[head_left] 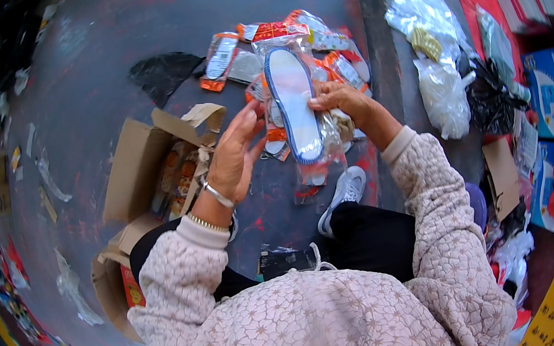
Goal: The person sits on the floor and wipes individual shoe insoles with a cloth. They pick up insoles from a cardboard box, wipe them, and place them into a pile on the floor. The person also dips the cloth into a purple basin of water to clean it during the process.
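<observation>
A white insole with blue edging (294,104) stands upright in a clear plastic sleeve with a red header in front of me. My right hand (344,101) grips the sleeve's right side, thumb over the insole. To its left, my left hand (238,149) is half spread, its fingertips close to the sleeve's edge; whether they touch it I cannot tell. Behind the insole, several orange and clear packets (223,59) lie in a loose pile on the floor, partly hidden by it.
An open cardboard box (131,169) with packets inside stands beside my left arm. A black plastic sheet (165,73) lies at the far left of the pile. To the right are clear plastic bags (440,90), a black bag (491,93) and blue boxes (551,94).
</observation>
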Action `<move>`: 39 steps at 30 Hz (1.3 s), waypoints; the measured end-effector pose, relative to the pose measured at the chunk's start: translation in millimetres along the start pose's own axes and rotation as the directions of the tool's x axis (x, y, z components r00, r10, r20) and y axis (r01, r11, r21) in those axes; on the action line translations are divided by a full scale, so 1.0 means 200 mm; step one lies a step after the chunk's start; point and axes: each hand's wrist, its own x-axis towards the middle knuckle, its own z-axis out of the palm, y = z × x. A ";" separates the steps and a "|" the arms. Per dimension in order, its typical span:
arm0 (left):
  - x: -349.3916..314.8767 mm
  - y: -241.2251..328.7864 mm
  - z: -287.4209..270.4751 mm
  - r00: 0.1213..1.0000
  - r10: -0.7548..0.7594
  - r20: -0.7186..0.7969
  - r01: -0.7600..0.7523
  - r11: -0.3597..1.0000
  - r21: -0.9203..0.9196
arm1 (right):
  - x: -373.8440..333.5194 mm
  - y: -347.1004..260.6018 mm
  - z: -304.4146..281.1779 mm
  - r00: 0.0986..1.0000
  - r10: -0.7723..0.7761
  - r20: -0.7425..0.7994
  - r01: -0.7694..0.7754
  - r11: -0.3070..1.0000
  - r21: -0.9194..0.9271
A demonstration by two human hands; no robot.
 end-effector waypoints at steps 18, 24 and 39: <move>-0.17 0.05 0.09 0.882 -0.019 0.472 0.112 0.979 -0.171 | -0.45 -0.17 0.89 0.151 -0.988 -0.012 0.434 0.078 -0.898; -0.23 0.05 0.06 0.864 -0.126 0.488 0.148 0.989 -0.006 | -0.28 -0.14 0.45 0.130 -0.985 0.118 -0.073 -0.128 -0.989; -0.15 0.10 0.02 0.860 -0.165 0.483 0.117 0.985 0.128 | -0.31 -0.09 0.43 0.867 -0.361 -0.343 0.328 0.932 -0.153</move>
